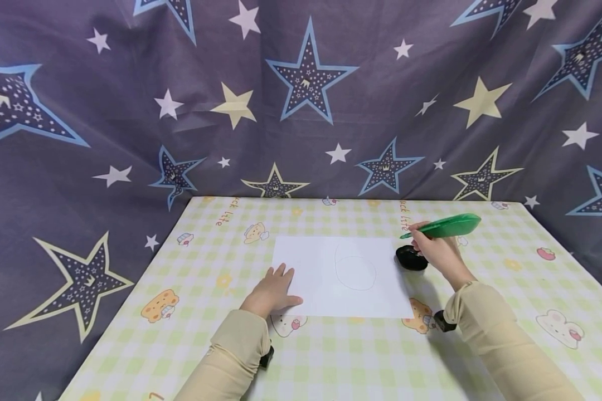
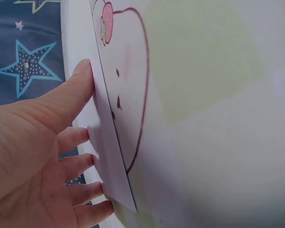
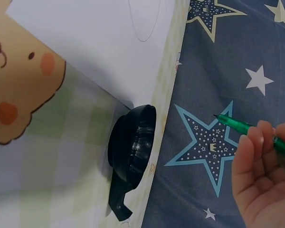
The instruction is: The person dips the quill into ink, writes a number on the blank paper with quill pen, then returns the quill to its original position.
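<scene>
A white sheet of paper [image 1: 313,301] lies on the table, with a thin looping line [image 1: 356,289] like a 6 drawn on it. My left hand [image 1: 272,291] rests on its left edge, fingers spread; in the left wrist view the fingertips [image 2: 88,190] touch the sheet. A green pen [image 1: 450,226] with a broad feather- or leaf-shaped top is pinched in my right hand [image 1: 440,253]. Its tip [image 3: 219,117] is raised off the paper, pointing left near the top right corner. Just below that hand sits a black rounded object [image 3: 133,147] with a short stem; its kind is unclear.
A checked cloth with cartoon prints covers the table [image 1: 190,345]. Behind it hangs a dark curtain [image 1: 301,139] patterned with stars. A black wrist device [image 1: 445,321] sits at the right sleeve, and another [image 1: 266,357] is at the left one.
</scene>
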`<state>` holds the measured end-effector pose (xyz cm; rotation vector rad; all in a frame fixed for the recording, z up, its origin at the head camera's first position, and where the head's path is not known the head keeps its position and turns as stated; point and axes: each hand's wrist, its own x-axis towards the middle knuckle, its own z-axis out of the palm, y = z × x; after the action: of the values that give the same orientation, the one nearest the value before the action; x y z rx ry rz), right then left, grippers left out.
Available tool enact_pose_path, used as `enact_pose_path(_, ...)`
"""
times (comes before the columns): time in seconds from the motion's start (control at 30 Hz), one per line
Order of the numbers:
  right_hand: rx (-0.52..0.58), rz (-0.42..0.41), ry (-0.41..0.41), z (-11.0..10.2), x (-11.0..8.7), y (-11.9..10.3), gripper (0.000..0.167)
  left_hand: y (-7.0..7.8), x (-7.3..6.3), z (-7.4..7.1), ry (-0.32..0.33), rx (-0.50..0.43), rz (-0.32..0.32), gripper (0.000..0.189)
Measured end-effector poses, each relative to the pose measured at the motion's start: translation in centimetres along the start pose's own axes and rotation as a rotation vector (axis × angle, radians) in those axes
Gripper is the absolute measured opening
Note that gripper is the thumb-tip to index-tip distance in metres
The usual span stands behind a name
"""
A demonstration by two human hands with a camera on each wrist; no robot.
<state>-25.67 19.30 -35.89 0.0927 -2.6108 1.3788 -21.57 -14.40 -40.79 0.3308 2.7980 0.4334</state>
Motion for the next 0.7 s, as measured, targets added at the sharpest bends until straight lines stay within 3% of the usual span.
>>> enact_pose_path(0.33,0.099,-0.057,-0.016,-0.4,-0.5,0.6,0.023,0.1,0.0,0.1,0.003,-0.004,-0.013,0.072)
enact_pose_path(0.7,0.102,-0.046,-0.088,-1.2,-0.7,0.9,0.030,0.2,-0.1,0.0,0.005,-0.017,-0.015,0.072)
